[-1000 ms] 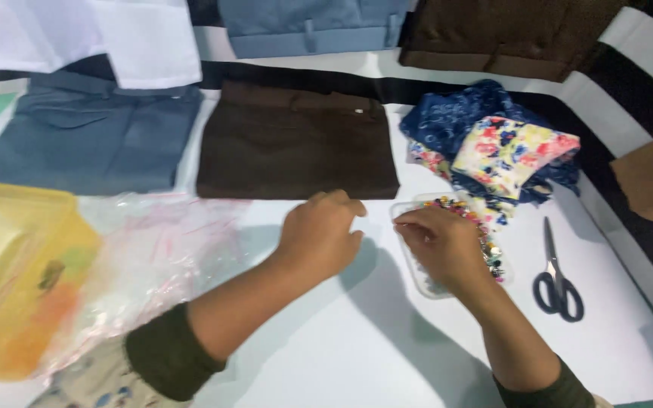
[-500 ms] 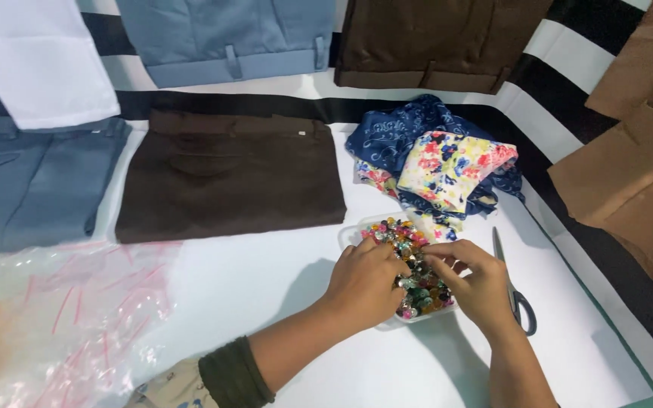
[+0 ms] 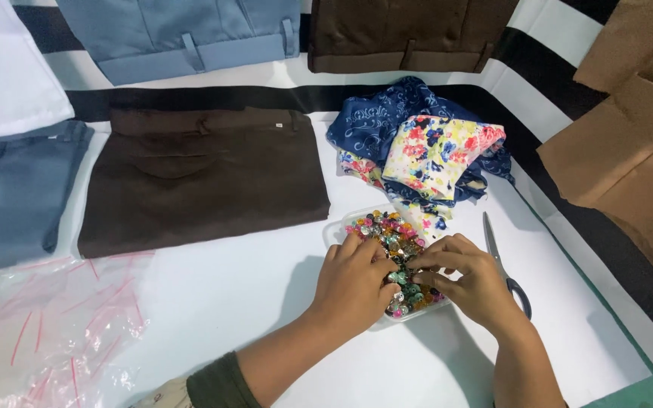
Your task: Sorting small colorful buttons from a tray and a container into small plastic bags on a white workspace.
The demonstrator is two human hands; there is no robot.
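Hands at centre. Left hand rests palm down on the near-left part of a shallow clear tray, fingers curled into the heap of small coloured buttons that fills it. Right hand lies over the tray's near-right side, thumb and forefinger drawn together as if pinching a single button; the view is too coarse to confirm that anything is actually held. The left hand seems to grip nothing, though its fingertips are hidden among the buttons.

The buttons sit directly beneath and between both hands, piled above the tray's low rim. Judged risk: with the heap this full and both hands pressing at the near edge, the light tray could tip or slide on the smooth white table, scattering buttons.

Scissors lie just beside the right hand, blades pointing away. Beyond the tray sits a crumpled pile of floral cloth. Further left lies a folded brown garment, then a blue one. Clear plastic bags lie at the near-left corner.
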